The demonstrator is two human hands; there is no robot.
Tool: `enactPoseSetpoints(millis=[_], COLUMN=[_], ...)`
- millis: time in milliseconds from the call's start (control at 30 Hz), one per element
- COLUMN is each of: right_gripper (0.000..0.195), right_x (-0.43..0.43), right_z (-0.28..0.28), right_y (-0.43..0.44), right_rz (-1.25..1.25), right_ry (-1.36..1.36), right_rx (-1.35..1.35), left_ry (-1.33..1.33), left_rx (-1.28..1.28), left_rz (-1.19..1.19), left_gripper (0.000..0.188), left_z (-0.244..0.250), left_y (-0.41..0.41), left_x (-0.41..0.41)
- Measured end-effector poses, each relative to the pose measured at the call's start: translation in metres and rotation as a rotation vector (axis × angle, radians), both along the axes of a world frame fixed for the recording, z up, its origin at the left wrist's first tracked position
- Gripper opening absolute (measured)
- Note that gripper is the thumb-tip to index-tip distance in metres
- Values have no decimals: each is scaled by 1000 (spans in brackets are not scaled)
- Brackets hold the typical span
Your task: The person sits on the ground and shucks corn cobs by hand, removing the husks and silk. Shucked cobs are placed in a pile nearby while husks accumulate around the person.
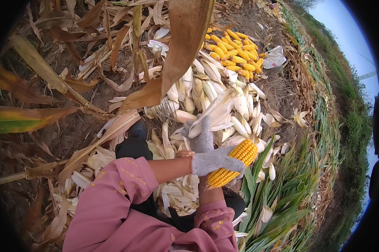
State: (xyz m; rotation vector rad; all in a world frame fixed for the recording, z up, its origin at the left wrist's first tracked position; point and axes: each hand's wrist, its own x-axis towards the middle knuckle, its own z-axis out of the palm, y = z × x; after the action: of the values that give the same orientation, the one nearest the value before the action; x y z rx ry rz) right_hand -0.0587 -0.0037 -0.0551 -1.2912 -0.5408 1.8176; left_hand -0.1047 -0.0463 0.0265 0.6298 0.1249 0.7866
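My left hand [219,162], in a grey knit glove, is closed around a bare yellow ear of corn [244,152], whose kernels show on both sides of the fingers. The left forearm crosses above the right one. Just beyond it, my right hand [202,137], also gloved, grips a pale dry corn husk [217,110]; part of that hand is hidden by the husk. Ahead lies a heap of ears still in their husks [210,89]. Behind this heap is a pile of husked yellow ears [236,52].
Dry corn stalks [39,64] and a large brown leaf [184,41] rise at left and top centre. Loose husks [180,195] cover the ground by the legs. Green corn leaves [280,204] lie at right. A whitish scrap [274,57] sits beside the yellow pile.
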Motion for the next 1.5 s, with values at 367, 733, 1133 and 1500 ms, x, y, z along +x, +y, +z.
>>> enactPoseSetpoints(millis=[367,733,1133,1500], right_gripper=[51,53,43,60], right_x=[92,103,84,114], right_z=[-60,30,-76,71], right_y=[-7,-20,-146,66], right_rz=[-125,59,-101,-137], right_ry=[183,-153,15,-276], right_rx=[120,244,-535,508], left_ry=[-68,29,-75,-123], left_rx=[-432,-342,-514,-448], left_rz=[464,484,646,720], left_gripper=[34,41,36,45], left_z=[-21,-39,-25,-21], left_y=[31,37,66,79], left_x=[6,11,-25,-60])
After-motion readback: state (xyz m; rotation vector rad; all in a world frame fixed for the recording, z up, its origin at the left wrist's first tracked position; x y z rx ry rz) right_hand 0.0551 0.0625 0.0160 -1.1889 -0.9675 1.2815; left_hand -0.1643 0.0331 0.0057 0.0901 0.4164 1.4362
